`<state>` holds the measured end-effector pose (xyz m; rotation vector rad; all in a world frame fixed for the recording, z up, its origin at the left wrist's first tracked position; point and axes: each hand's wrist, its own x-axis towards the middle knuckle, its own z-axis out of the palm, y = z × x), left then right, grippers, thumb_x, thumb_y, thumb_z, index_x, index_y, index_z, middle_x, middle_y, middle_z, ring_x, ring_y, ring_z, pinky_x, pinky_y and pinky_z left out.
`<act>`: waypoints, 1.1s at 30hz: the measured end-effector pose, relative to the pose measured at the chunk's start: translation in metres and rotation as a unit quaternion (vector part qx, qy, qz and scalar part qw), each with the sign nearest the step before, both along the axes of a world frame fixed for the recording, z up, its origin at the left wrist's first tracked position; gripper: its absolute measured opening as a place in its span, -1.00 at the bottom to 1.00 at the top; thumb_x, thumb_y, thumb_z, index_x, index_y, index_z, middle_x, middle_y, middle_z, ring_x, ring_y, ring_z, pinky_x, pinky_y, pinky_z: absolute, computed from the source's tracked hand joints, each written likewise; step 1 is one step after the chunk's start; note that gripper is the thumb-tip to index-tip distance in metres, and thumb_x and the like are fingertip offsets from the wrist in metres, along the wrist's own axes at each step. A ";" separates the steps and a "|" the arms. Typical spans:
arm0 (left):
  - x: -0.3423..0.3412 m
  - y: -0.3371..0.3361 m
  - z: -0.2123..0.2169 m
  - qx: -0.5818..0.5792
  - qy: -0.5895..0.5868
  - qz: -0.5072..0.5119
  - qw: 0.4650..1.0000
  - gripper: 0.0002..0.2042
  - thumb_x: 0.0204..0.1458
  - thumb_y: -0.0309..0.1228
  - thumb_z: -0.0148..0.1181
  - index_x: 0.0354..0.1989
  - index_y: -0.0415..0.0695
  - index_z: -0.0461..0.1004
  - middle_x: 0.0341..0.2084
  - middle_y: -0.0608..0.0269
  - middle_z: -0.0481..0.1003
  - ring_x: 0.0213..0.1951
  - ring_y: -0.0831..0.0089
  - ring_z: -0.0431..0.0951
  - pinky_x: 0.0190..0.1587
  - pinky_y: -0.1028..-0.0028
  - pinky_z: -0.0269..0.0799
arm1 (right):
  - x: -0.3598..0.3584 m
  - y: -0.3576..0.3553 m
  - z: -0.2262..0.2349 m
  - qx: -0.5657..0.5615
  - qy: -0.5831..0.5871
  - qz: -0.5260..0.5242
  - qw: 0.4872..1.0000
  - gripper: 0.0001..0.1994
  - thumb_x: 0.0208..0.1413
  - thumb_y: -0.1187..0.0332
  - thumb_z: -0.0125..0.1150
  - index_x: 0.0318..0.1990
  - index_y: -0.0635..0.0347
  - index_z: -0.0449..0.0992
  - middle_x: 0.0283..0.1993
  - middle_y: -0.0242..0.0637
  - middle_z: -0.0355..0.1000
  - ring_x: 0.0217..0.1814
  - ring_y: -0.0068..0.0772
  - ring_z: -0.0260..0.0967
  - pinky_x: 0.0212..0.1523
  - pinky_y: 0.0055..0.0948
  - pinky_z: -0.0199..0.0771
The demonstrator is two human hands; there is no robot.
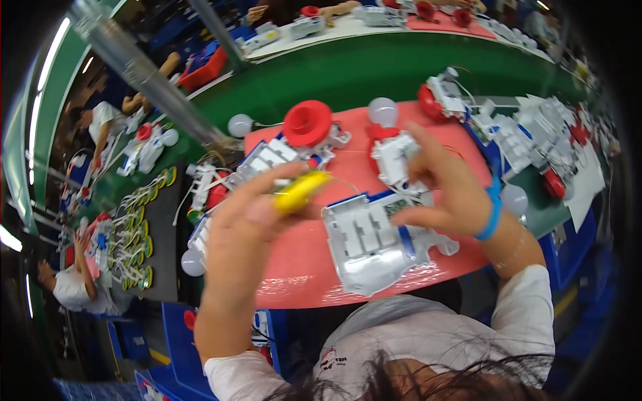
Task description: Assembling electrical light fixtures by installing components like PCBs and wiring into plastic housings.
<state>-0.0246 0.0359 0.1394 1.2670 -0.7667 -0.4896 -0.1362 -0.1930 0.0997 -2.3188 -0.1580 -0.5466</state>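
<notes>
The left hand [244, 227] grips a yellow piece [301, 192] at 10 o'clock from the white casing [368, 250] on the pink surface [294, 274]. The right hand [455, 194], thumb and fingers wide apart, hovers at the casing's 2 o'clock.

Small print [332, 359] on pale shirt [414, 334]; too blurred to read

Surface [294, 274] brightly lit; glare streaks along its near edge. Strip lights [51, 53] overexposed, well beyond its left edge. Motion blur: left hand [249, 217], yellow piece [301, 192], right hand [451, 197]. Fisheye curvature pronounced; frame corners black.
</notes>
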 end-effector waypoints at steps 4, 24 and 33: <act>-0.032 -0.052 -0.012 -0.011 0.122 -0.168 0.978 -0.56 0.11 -0.22 -0.11 0.02 -0.34 0.26 -0.16 0.04 0.41 -0.25 0.32 0.50 -0.11 0.37 0.41 | 0.022 -0.005 -0.021 -0.103 -0.072 0.054 0.991 -0.61 -0.08 0.39 0.13 -0.02 0.13 0.33 -0.32 -0.19 0.36 -0.31 -0.17 0.33 -0.32 -0.28 0.35; -0.002 -0.083 -0.029 -0.004 0.087 -0.020 0.996 -0.58 0.10 -0.21 -0.14 -0.04 -0.36 0.29 -0.25 0.02 0.44 -0.33 0.31 0.52 -0.18 0.38 0.45 | 0.001 -0.033 -0.062 0.018 -0.016 0.088 0.996 -0.72 0.01 0.21 0.11 -0.22 0.22 0.48 -0.44 -0.20 0.28 -0.42 -0.34 0.30 -0.35 -0.38 0.30; -0.019 -0.094 -0.026 0.028 0.059 -0.043 0.997 -0.60 0.09 -0.21 -0.07 -0.05 -0.30 0.33 -0.29 0.11 0.44 -0.32 0.41 0.51 -0.18 0.46 0.43 | 0.004 -0.027 -0.064 0.120 0.197 0.123 0.965 -0.83 -0.04 0.34 0.13 -0.33 0.24 0.48 -0.47 -0.24 0.35 -0.44 -0.37 0.32 -0.39 -0.44 0.31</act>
